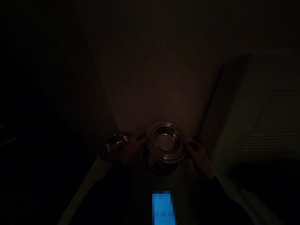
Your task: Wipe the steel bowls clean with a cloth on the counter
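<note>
The light is very dim. A stack of nested, wide-rimmed metal bowls shines at the centre, tilted toward me. My left hand grips its left rim, and my right hand pinches the right rim with thumb and fingers. Below the stack shows another shiny metal bowl, partly hidden; whether the two touch I cannot tell. To the left, partly behind my left hand, lies a further metal bowl. Both dark sleeves cover my wrists.
A pale surface lies under the bowls, its left edge slanting toward me. A plain wall rises behind. At the right stands a light panel with ridged lines. A bright blue, pixelated patch glows at the bottom.
</note>
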Available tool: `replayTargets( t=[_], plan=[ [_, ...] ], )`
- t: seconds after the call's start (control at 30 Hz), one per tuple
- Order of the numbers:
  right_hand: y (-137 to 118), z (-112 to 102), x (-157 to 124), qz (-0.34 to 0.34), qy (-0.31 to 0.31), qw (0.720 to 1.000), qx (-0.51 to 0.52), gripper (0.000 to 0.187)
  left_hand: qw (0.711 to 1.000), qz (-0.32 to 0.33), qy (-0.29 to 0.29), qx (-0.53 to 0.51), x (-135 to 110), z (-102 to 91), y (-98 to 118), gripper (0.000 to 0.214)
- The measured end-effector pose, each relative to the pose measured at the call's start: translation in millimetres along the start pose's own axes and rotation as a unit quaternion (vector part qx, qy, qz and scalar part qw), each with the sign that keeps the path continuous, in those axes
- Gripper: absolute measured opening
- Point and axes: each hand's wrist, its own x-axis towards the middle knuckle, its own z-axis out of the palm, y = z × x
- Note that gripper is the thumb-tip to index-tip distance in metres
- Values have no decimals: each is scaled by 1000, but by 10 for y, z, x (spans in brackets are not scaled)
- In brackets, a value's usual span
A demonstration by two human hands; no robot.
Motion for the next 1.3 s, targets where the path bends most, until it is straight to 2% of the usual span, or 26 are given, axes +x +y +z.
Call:
replayTargets(
  t=[0.2,0.4,0.53,0.7,0.93,1.07,1.3],
  plan=[
    [19,105,-25,-28,-8,999,-28,30,996,-54,64,17,-80,-100,11,34],
    [62,181,-78,-41,-27,998,-50,30,997,-43,63,0,-89,-216,-151,37],
    [57,221,-99,-39,-26,997,-63,30,993,-67,93,9,-103,-272,-233,35],
    [81,249,-96,-42,-23,995,-84,29,993,-47,95,46,-106,-305,-312,30],
    [108,257,-101,-34,-33,992,-121,30,988,7,90,123,-138,-336,-533,34],
    [134,248,-91,-36,-31,988,-145,30,987,42,66,137,-145,-321,-649,35],
    [229,251,-86,-33,-39,980,-194,25,985,44,62,153,-131,-313,-864,43]
  ],
)
